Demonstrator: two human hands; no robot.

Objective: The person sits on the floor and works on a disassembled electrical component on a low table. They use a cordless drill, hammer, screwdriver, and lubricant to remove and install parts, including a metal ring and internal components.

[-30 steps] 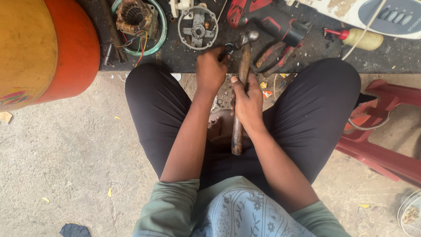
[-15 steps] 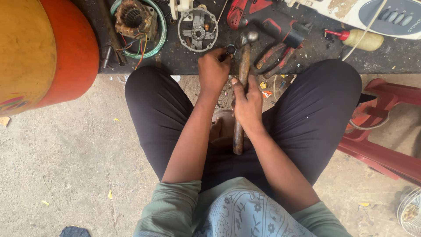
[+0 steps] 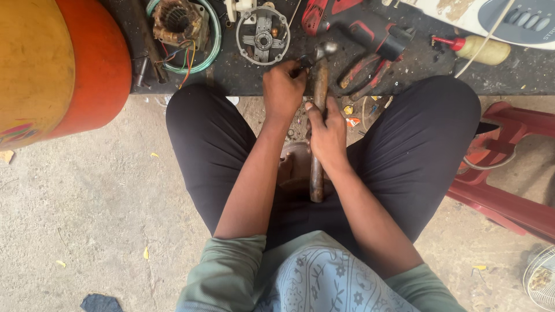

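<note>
The right hand is gripping a rusty metal hammer; the left hand is pinching a small dark part at the black bench edge; the part is probably still needing hits.

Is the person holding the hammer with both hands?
No, only the right hand grips the hammer; the left hand is closed on a small part at the bench edge.

Your rusty, wooden-handled hammer with a steel head stands nearly upright between your knees, its head at the dark table's edge beside a small dark metal part.
</note>
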